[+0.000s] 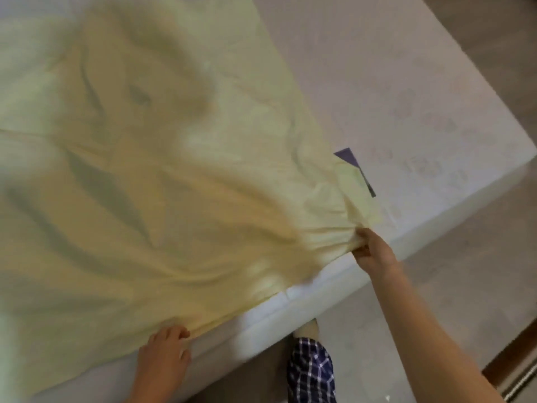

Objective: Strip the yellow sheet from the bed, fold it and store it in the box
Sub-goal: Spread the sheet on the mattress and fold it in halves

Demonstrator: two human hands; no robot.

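Right hand (370, 251): fingers and thumb closed on a bunched corner of the pale yellow cotton sheet (151, 175), at the near edge of the white mattress (392, 91). Left hand (164, 349): fingers bent against the sheet's near hem; whether they pinch the cloth cannot be told. The sheet lies rumpled over the left part of the mattress; the right part is uncovered. A small purple tag (347, 157) shows beside the held corner. A navy checked trouser leg (311, 370) stands on the beige floor (465, 286).
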